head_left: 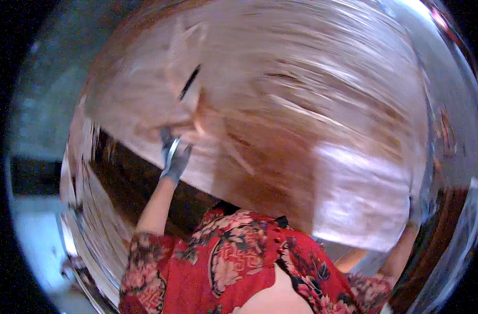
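Note:
My left hand (177,152), in a grey glove with a pale band across it, is over the near left part of a wide pale and brown surface (270,104). Bare-looking fingers extend from the glove, smeared by motion, so their grip is unclear. Just beyond them is a slim black object (190,82); its kind cannot be made out. On the right, a bright white sheet (359,196), paper or cloth, covers part of the brown area. My right hand (414,208), also in something greyish, is at the sheet's right edge, its fingers hidden or blurred.
A dark gap (129,170) lies between the surface's near left edge and my left forearm. Stacked, layered edges (100,225) curve down the left side. A brown panel-like shape (443,235) stands at the far right. Most of the view is blurred.

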Demonstrator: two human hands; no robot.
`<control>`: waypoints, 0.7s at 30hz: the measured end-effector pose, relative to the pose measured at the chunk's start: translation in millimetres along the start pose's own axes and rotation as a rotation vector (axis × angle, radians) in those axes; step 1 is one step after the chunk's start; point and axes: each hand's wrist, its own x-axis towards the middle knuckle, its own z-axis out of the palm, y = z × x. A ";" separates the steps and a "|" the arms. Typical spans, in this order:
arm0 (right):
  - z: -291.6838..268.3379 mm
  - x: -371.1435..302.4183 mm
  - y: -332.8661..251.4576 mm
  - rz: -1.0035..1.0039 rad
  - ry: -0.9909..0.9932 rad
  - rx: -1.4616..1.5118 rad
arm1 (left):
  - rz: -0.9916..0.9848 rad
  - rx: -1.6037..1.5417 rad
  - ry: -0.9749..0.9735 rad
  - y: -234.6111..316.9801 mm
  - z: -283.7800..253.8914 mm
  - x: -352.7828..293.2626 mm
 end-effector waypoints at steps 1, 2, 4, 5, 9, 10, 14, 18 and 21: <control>-8.0 -11.3 2.6 0.060 0.017 -0.061 | 0.002 -0.030 0.070 16.2 10.8 22.1; -16.7 -22.2 -1.5 0.112 0.032 -0.113 | 0.004 0.007 0.107 22.5 14.5 37.5; -31.5 -50.2 -7.3 0.203 0.035 -0.181 | -0.161 0.013 0.025 47.6 4.1 79.1; -34.4 -59.4 -13.3 0.165 0.045 -0.143 | -0.140 0.210 0.089 35.7 15.2 91.5; -48.6 -96.2 -22.4 -0.052 0.088 0.067 | -0.036 0.243 0.093 36.5 32.7 145.4; -44.1 -104.5 -18.3 -0.059 0.087 0.076 | 0.020 0.283 0.043 48.0 32.6 156.5; -90.4 -112.4 -111.2 -0.051 -0.049 0.253 | -0.025 0.155 -0.066 30.8 59.3 198.0; -64.3 -92.7 -117.6 -0.176 -0.062 0.688 | 0.043 0.253 0.050 57.4 82.1 187.4; -57.7 -89.4 -180.8 -0.317 -0.098 0.800 | 0.114 0.129 0.114 64.4 56.7 186.7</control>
